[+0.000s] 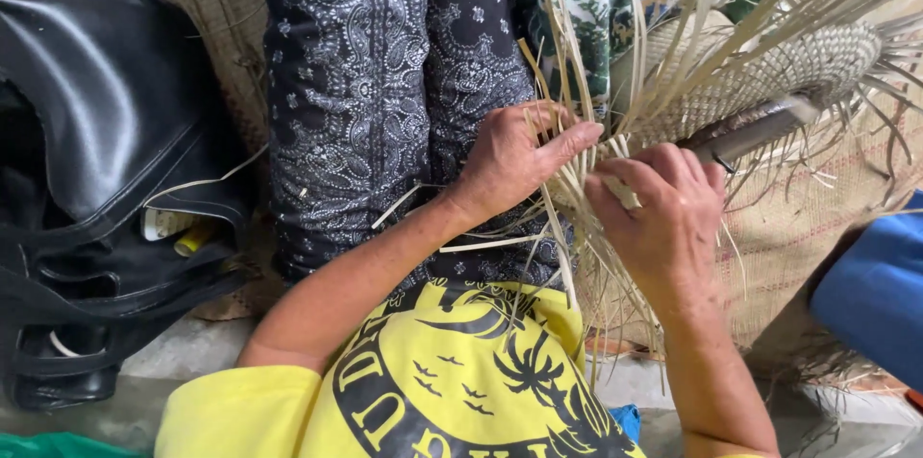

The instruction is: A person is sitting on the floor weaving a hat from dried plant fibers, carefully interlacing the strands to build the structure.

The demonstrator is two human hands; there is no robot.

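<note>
Both hands (pixel 596 189) on straw strips (pixel 577 83)

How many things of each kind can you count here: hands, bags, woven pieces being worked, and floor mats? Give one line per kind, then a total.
Hands: 2, the left hand and the right hand
Black bags: 1, the black bag
Half-woven straw pieces: 1, the straw piece
Woven floor mats: 1, the floor mat
Total: 5

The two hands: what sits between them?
In the head view, a bundle of pale straw strips runs between the left hand and right hand; both touch it.
</note>
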